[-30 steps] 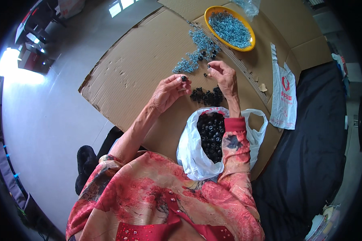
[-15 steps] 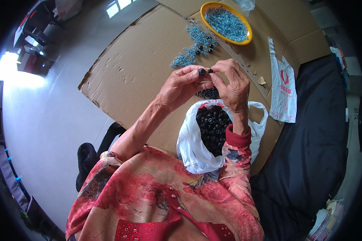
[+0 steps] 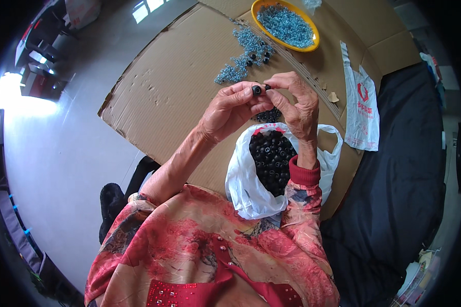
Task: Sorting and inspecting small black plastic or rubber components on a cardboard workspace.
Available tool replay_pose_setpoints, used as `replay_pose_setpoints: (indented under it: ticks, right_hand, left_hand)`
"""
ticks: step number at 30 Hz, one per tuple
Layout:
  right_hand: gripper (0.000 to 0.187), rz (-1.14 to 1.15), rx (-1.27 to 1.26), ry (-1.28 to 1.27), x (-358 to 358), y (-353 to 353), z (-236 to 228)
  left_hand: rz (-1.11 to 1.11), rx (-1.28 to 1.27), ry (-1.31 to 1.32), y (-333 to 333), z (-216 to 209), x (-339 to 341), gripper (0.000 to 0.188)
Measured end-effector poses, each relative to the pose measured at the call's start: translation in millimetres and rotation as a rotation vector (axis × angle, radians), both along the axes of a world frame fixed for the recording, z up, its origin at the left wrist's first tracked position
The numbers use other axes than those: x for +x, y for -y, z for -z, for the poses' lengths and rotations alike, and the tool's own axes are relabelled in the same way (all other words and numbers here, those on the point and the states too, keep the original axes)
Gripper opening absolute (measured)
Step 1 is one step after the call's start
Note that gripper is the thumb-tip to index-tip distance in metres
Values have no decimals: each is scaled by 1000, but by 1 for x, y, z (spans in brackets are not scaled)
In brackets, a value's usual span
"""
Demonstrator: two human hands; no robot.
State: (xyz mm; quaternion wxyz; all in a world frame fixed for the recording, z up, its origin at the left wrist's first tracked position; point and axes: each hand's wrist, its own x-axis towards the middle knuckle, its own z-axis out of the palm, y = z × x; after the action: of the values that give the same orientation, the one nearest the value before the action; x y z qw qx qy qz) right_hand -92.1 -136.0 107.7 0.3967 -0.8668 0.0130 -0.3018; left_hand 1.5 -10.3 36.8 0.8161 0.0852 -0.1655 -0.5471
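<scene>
Both hands are raised close together over a cardboard sheet (image 3: pixel 159 97), fingertips nearly meeting. Between thumb and forefinger the left hand (image 3: pixel 231 110) pinches a round black piece (image 3: pixel 256 90), its other fingers curled below. At 2 o'clock from that, just beside it, the right hand (image 3: pixel 298 107) pinches a small dark piece (image 3: pixel 268 87); whether the two pieces touch I cannot tell. Taking the fingertips as the dial's centre, a pile of small dark pieces (image 3: pixel 268 115) lies near at 6 o'clock, partly hidden by the hands. Farther out at 6 stands an open white plastic bag (image 3: pixel 242 189) full of black pieces (image 3: pixel 270 158), the right forearm passing beside it. Loose blue pieces (image 3: pixel 246 53) spread at 11 o'clock, with a few black ones among them. Between 12 and 1 sits a yellow bowl (image 3: pixel 303 49) heaped with more blue pieces (image 3: pixel 284 25). At 3 o'clock are a torn scrap (image 3: pixel 333 97) and, beyond it, a flattened white bag (image 3: pixel 356 128) with red print; black cloth (image 3: pixel 389 169) drapes at 4.
</scene>
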Motion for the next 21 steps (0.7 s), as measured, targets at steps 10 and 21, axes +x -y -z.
replay_pose_setpoints:
  ticks: [10, 21]
  right_hand:
    - [15, 16, -484, -44, -3, 3, -21]
    - [17, -11, -269, -74, -6, 1, -14]
  left_hand:
    - [-15, 88, 14, -2, -7, -5, 22]
    - [20, 71, -24, -1, -7, -7, 20]
